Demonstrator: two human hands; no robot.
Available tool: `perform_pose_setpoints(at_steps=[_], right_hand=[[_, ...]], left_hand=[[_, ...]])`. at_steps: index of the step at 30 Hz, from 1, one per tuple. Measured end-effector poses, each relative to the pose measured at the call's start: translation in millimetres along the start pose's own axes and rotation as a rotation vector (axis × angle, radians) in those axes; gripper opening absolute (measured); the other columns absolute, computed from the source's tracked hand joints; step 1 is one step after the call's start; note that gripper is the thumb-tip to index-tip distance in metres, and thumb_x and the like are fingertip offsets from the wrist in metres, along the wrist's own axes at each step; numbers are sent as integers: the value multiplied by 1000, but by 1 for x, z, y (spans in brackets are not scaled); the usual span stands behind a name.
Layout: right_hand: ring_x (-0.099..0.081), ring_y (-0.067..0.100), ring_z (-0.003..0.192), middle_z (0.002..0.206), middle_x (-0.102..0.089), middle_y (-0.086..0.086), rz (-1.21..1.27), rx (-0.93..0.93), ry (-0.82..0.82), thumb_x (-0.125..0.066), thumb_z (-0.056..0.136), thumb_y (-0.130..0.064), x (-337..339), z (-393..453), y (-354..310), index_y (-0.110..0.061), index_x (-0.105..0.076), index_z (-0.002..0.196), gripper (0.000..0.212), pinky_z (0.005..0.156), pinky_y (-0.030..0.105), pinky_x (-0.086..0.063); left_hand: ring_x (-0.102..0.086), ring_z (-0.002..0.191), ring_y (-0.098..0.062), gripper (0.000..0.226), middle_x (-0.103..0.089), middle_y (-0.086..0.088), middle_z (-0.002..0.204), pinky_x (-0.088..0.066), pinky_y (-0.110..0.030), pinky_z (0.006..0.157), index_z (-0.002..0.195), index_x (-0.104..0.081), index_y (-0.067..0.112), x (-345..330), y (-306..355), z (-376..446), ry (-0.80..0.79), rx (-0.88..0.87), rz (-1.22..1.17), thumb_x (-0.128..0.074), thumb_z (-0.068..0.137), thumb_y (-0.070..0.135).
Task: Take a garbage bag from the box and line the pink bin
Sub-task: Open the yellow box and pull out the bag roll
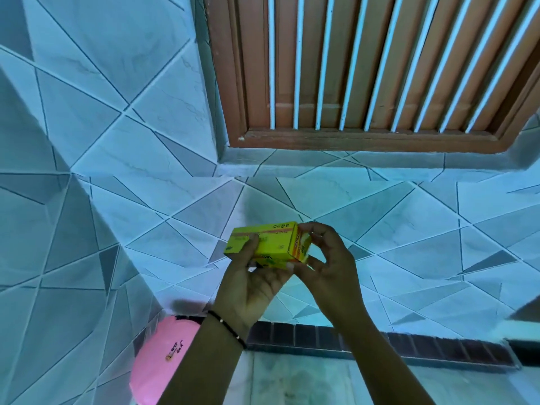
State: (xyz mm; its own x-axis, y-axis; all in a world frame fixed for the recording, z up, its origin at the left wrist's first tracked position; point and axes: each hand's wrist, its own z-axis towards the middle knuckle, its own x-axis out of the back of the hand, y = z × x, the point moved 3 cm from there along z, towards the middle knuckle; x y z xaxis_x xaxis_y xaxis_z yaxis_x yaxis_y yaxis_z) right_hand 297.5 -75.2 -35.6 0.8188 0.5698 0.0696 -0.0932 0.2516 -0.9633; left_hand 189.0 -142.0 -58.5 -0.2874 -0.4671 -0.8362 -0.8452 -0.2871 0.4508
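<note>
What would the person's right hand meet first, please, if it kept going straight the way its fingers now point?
The right hand has its fingers aimed left, already at the end flap of the yellow box, so it would meet the box first.

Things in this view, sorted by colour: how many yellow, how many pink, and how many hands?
Yellow: 1, the box, held by the left hand and right hand
Pink: 1, the bin, partly hidden by the forearm
Hands: 2
Total: 4

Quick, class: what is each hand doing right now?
Left hand: closed, holding the yellow box.
Right hand: fingers pinching the box's end flap.
</note>
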Motion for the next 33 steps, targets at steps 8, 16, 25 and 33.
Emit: perform_pose_setpoints(at_steps=[8, 16, 25, 33], right_hand=[[-67, 22, 91, 108, -66, 4, 104, -236, 91, -67, 77, -16, -6, 4, 3, -21, -62, 100, 24, 76, 34, -57], [-68, 20, 73, 95, -68, 6, 101, -338, 37, -66, 81, -10, -19, -1, -1, -19, -63, 92, 15, 75, 43, -59], [-70, 24, 78, 95, -65, 2, -88, -308, 53, -57, 81, -3, -26, 0, 6, -29, -53, 94, 30, 71, 41, -60], [-70, 24, 76, 95, -67, 2, -27, -276, 102, -64, 80, -9, -24, -2, 8, -25, -58, 92, 21, 69, 39, -60]], left_hand=[[-72, 79, -24, 81, -70, -10, 98, -59, -44, 68, 119, -48, 21, 16, 20, 12, -79, -118, 166, -87, 48, 30], [-71, 81, -27, 50, -69, -6, 99, -60, -45, 66, 103, -46, 26, 25, 34, 4, -54, -236, 288, -79, 67, 16], [-63, 97, -35, 40, -66, -2, 103, -53, -53, 82, 110, -40, 28, 23, 34, 2, -31, -281, 373, -56, 84, 2], [-71, 78, -25, 66, -67, -5, 97, -60, -46, 66, 109, -44, 25, 31, 33, 17, -68, -175, 294, -82, 56, 19]])
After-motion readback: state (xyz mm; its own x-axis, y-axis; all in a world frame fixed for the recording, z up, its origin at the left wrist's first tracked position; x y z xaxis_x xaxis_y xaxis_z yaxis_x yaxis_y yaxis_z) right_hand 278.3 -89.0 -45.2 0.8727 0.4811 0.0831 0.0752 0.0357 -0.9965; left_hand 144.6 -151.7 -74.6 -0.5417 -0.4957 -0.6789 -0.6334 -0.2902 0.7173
